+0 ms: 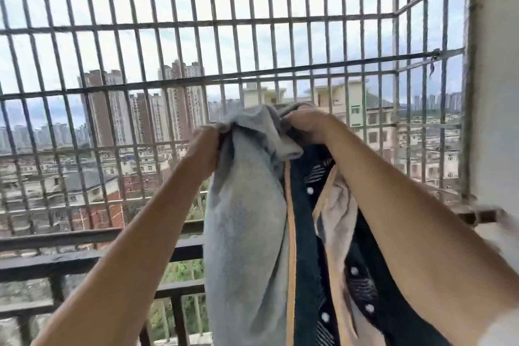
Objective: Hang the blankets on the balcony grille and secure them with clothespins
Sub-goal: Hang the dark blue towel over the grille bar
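Observation:
A blanket [247, 233] hangs bunched from both my hands in the middle of the view. Its pale grey-blue side faces me on the left; a dark blue patterned side with white dots and tan edging [306, 247] shows on the right. My left hand [209, 146] grips the top left fold. My right hand [306, 123] grips the top right fold at about the same height. Both hands hold the cloth up in front of the metal balcony grille [179, 81], below its slanted horizontal rod. No clothespins are visible.
A dark balcony railing [84, 258] runs low across the left, in front of the grille. A plain wall [494, 93] rises on the right edge, with a ledge [477, 213] at its foot. City buildings lie beyond the bars.

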A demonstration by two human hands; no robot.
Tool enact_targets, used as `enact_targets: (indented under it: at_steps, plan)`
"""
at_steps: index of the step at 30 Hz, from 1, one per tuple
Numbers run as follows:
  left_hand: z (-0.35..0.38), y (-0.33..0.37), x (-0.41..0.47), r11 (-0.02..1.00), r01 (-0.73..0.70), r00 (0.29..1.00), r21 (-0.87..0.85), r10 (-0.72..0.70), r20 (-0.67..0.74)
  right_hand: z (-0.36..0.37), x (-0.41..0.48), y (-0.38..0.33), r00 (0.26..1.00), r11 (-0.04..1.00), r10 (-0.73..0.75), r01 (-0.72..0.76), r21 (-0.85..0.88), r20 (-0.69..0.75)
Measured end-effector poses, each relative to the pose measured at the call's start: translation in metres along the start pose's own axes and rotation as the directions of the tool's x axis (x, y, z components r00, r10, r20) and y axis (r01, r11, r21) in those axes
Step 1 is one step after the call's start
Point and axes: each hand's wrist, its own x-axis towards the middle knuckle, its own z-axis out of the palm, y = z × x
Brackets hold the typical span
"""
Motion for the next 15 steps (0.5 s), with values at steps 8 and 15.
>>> enact_targets:
  at_steps: [8,15]
  plan:
    - [-0.01,-0.019,-0.021,0.519,0.013,0.804,0.855,-0.514,0.3,0.045,0.004,0.075,0.891,0.439,0.452,-0.19,-0.878,0.034]
    - [0.018,-0.037,-0.035,0.209,-0.352,0.705,0.912,-0.581,0.405,0.031,-0.003,0.097,0.875,0.449,0.46,-0.082,-0.89,0.151]
